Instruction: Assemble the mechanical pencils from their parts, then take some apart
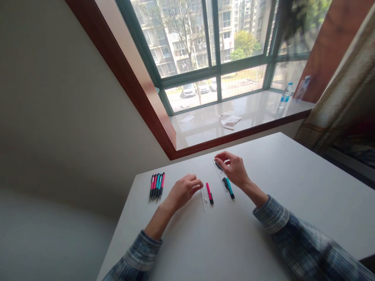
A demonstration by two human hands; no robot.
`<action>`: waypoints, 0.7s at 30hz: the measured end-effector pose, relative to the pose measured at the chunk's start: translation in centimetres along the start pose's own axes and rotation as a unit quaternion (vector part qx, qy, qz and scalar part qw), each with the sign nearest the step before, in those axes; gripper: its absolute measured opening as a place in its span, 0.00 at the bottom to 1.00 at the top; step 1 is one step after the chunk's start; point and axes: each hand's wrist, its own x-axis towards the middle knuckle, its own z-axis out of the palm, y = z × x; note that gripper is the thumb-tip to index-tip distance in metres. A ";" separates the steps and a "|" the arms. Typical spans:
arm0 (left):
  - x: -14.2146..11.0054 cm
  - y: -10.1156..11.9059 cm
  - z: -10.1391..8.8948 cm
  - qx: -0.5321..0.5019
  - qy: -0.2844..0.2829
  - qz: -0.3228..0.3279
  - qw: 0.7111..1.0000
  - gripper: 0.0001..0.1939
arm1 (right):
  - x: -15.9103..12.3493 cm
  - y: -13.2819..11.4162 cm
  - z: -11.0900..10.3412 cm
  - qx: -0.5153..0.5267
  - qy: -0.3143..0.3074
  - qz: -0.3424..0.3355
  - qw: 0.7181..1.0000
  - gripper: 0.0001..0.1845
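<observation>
My left hand is closed, with thumb and fingertips brought together at the upper end of a thin white pen refill. What those fingertips hold, if anything, is too small to tell. Just right of them lies a pink pen barrel with a black end. My right hand is pinched farther back on the table, above a black pen part and another thin white refill. Whatever it grips is hidden by the fingers. Below it rests a teal pen barrel, with a black piece against its left side.
Several pink and teal pens lie side by side at the left of the white table. Behind the table, a windowsill holds a crumpled tissue and a water bottle. A curtain hangs at right.
</observation>
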 end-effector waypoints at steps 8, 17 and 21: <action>-2.7 2.2 0.1 -0.135 0.138 -0.122 0.974 0.08 | -1.2 0.2 1.2 0.009 -0.043 -0.003 0.999 0.10; -5.1 2.2 1.2 -0.270 0.167 -0.181 0.931 0.06 | -2.9 -0.3 3.6 0.144 -0.158 0.066 0.975 0.11; -5.2 2.1 1.2 -0.295 0.204 -0.194 0.913 0.04 | -3.5 -0.9 4.1 0.160 -0.180 0.062 0.969 0.10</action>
